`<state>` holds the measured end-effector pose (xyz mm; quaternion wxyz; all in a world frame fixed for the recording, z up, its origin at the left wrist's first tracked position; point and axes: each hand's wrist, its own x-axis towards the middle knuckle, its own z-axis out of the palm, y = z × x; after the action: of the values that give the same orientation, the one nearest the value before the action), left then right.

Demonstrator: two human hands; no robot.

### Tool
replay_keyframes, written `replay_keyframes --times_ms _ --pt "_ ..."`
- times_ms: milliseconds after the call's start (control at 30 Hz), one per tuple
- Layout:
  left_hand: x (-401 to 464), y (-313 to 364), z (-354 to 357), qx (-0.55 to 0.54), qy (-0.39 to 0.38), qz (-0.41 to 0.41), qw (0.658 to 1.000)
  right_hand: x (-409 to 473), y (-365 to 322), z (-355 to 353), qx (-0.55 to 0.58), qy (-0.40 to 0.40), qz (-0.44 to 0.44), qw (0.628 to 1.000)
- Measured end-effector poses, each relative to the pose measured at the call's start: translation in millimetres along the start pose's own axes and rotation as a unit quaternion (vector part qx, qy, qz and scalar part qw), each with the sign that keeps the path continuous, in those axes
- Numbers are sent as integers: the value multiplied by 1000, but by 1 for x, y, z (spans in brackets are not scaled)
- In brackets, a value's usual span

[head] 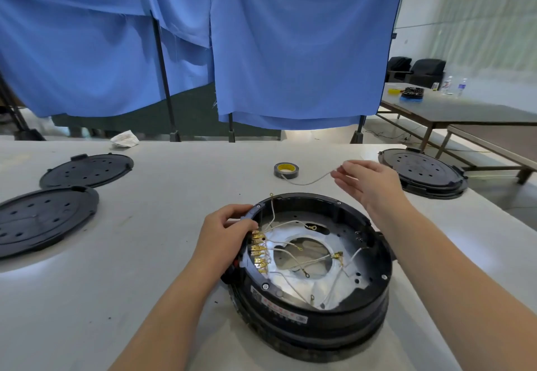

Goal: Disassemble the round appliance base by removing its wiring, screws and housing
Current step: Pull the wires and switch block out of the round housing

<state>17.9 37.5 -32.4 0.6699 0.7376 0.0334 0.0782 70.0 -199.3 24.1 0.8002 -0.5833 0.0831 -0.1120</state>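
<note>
The wiring step was in hand. The round appliance base (308, 271) sat open on the table (145, 254) in front of the person, its dish holding white wires (286, 251) and a row of brass spade terminals (259, 250) along the left wall. The left hand (225, 232) gripped that rim, fingers curled over it. The right hand (367, 183), raised well beyond the base, pinched one freed white wire (308, 181) trailing toward a tape roll (286, 170). I judged it should be laid aside next, then another terminal pulled.
</note>
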Motion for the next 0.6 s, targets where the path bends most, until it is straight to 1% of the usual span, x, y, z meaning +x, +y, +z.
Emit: replay_keyframes --times_ms 133,300,367,467,533,600 --pt "1 0 -3 4 6 1 1000 11 16 -27 24 75 12 997" --pt "2 -1 -3 17 4 10 1000 18 45 -58 -32 147 23 988" --pt "2 -1 -3 19 3 14 1000 22 49 -65 -83 166 19 982" --pt "2 -2 -3 25 5 16 1000 25 50 -67 -190 161 24 968" --pt "1 -2 -3 28 5 16 999 24 53 -67 -268 146 26 952" --pt "2 -2 -3 25 4 13 1000 21 54 -67 -350 125 25 928"
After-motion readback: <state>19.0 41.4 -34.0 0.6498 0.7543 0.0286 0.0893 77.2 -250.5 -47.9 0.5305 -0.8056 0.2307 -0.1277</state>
